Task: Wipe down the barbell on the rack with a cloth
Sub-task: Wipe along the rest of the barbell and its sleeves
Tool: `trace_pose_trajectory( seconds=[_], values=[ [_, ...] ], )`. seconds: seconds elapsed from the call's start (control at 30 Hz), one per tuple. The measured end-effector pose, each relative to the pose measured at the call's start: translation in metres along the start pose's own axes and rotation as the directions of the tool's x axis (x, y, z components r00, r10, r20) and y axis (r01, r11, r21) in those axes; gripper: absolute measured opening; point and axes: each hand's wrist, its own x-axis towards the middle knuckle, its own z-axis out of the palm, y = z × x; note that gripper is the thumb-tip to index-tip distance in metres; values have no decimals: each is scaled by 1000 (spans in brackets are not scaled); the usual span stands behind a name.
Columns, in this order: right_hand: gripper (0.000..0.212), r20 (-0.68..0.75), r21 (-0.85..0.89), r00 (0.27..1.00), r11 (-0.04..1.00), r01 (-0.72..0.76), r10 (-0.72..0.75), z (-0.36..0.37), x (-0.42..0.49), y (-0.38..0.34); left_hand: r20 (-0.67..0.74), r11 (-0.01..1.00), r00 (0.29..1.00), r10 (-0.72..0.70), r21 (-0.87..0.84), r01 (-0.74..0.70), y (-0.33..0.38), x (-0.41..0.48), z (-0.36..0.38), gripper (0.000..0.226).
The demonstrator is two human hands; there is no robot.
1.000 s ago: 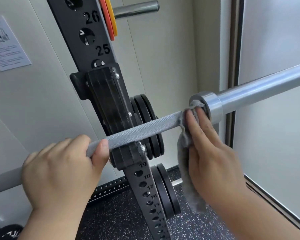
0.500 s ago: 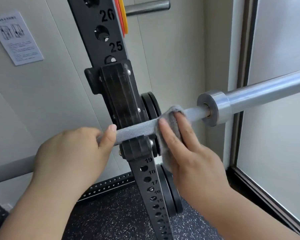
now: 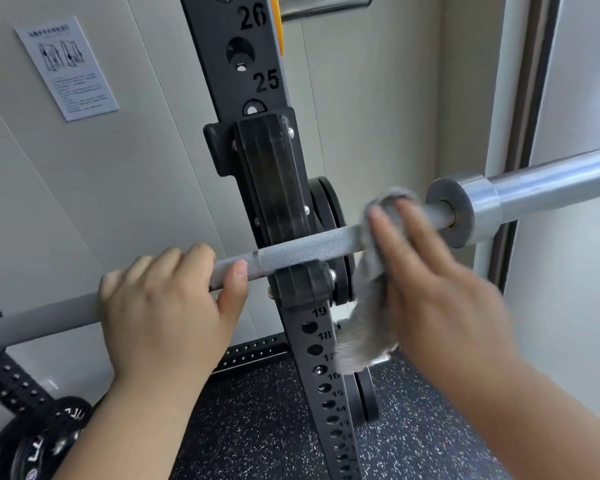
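Observation:
The grey barbell (image 3: 302, 249) lies across the black rack's hook (image 3: 274, 202), running from lower left to upper right, with its collar and sleeve (image 3: 465, 209) at the right. My left hand (image 3: 167, 306) grips the shaft just left of the hook, thumb underneath. My right hand (image 3: 437, 292) is blurred with motion and holds a grey cloth (image 3: 368, 306) round the shaft between the hook and the collar. The cloth's loose end hangs below the bar.
The numbered black rack upright (image 3: 319, 375) stands in the middle, with black plates (image 3: 329, 216) stored behind it. More plates (image 3: 45, 434) lie at the lower left on the speckled floor (image 3: 257, 427). A notice (image 3: 66, 67) hangs on the wall; a door frame (image 3: 520, 98) is at right.
My right hand slid the cloth from the collar left to the hook, then back right toward the collar. My left hand kept its grip on the shaft.

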Motion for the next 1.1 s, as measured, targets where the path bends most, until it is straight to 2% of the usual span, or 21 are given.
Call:
trace_pose_trajectory(
  seconds=[0.07, 0.1, 0.17, 0.27, 0.33, 0.4, 0.47, 0.53, 0.6, 0.63, 0.7, 0.77, 0.83, 0.87, 0.9, 0.97, 1.03, 1.1],
  values=[
    [67, -90, 33, 984, 988, -150, 153, -1, -1, 9, 1, 1000, 1000, 6, -6, -6, 2, 3, 0, 53],
    [71, -107, 40, 978, 984, -175, 178, 0, -1, 6, -2, 1000, 1000, -1, -9, 1, 3, 4, -1, 55],
    [87, -26, 21, 997, 997, -75, 76, 5, -6, -10, -4, 1000, 1000, -10, -28, 10, 6, 7, -4, 59],
    [78, 52, 61, 991, 991, 118, -121, 4, -9, -20, 50, 999, 999, 14, -39, -12, 4, 14, -9, 63],
    [77, 33, 23, 994, 994, 107, -107, 2, -3, -7, 179, 999, 984, 3, 52, -13, 3, 22, -14, 72],
    [70, -44, 20, 999, 1000, -6, 7, 2, -1, 4, 318, 992, 947, -45, 124, 6, 1, 30, -18, 77],
    [77, -99, 36, 992, 996, -76, 79, 5, -3, -1, 410, 997, 911, -46, 72, 18, 0, 39, -22, 76],
    [84, -30, 38, 1000, 999, 2, -1, 10, -8, -19, 496, 999, 867, -44, 3, 49, -1, 47, -25, 74],
    [71, 22, 51, 991, 990, 132, -133, 9, -11, -28, 530, 998, 847, -29, -31, 54, -2, 50, -28, 74],
    [70, 24, 37, 987, 987, 159, -160, 6, -9, -23, 519, 998, 855, -15, -42, 44, -4, 49, -29, 75],
    [83, 10, -34, 993, 992, 120, -120, 1, -5, -6, 430, 998, 903, 17, -58, 9, -7, 41, -28, 76],
    [80, -70, -45, 997, 999, -31, 27, -1, -7, 7, 272, 998, 961, 52, -60, -37, -9, 29, -23, 72],
    [73, -124, -26, 982, 989, -147, 142, 2, -11, 4, 154, 996, 986, 58, -70, -48, -6, 17, -16, 65],
    [80, -109, -12, 981, 987, -161, 159, 5, -12, -3, 117, 996, 992, 54, -81, -45, -4, 11, -12, 60],
    [89, -66, -5, 988, 990, -141, 141, 8, -14, -11, 95, 995, 994, 45, -90, -36, -2, 6, -9, 55],
    [91, 7, -14, 998, 998, -56, 56, 6, -15, -18, 60, 995, 998, 30, -100, -23, 3, -3, -5, 51],
    [83, -19, -50, 999, 998, -29, 28, -2, -11, -7, 28, 994, 999, 25, -108, -22, 6, -8, -3, 49],
    [70, -89, -60, 992, 993, -101, 95, -7, -11, 9, 14, 995, 1000, 14, -101, -13, 8, -11, -1, 51]
  ],
)
